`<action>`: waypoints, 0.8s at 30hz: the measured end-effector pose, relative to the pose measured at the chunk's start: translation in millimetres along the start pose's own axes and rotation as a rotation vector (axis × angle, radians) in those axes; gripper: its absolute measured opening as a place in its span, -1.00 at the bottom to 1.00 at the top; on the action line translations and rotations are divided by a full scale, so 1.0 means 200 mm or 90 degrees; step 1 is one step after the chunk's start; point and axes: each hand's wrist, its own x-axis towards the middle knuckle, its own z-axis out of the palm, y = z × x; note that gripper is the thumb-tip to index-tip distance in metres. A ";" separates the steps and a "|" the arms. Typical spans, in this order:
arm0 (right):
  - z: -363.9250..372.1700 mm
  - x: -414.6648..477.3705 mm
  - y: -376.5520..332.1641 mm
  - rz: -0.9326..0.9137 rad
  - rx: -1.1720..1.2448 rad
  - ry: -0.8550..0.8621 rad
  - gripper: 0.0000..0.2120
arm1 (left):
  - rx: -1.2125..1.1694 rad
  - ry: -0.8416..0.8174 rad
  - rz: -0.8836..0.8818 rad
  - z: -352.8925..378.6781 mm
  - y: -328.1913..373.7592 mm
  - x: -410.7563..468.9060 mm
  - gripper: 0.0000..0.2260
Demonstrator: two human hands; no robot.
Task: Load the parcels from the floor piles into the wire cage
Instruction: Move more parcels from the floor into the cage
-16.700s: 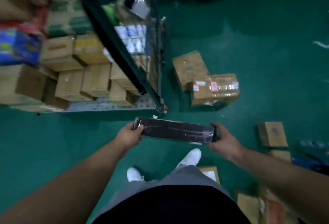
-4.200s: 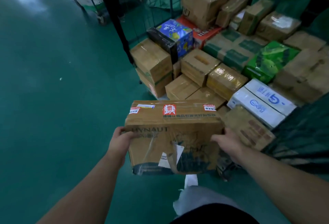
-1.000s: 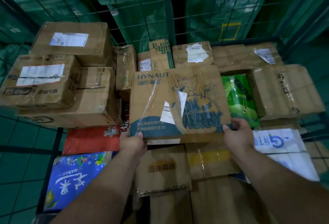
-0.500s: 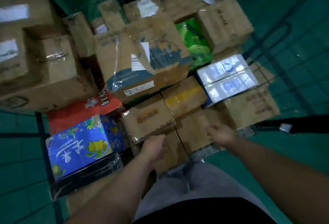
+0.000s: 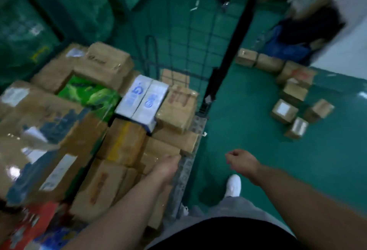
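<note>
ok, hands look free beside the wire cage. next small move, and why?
Probably step right and reach for the nearest of the small brown cardboard boxes on the green floor. The left hand and right hand both hold nothing, and those parcels lie outside the black-framed wire cage.

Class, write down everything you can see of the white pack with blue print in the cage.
The white pack looks like two long white boxes joined side by side, glossy as if film-wrapped, with blurred blue print on top. It lies flat on brown cartons in the wire cage, set between a green pack and a taped brown carton.
</note>
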 end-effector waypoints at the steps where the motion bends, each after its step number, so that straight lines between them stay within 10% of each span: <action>1: -0.06 -0.01 0.05 0.011 0.024 0.013 -0.85 | 0.023 -0.007 0.021 0.09 0.06 0.00 -0.78; 7: -0.48 0.03 0.41 0.059 0.173 0.067 -0.63 | 0.163 -0.082 0.058 0.73 0.37 -0.04 -0.79; 24: -1.98 0.69 0.82 0.056 0.204 0.077 -0.83 | 0.168 -0.120 0.099 2.19 1.48 0.01 -0.82</action>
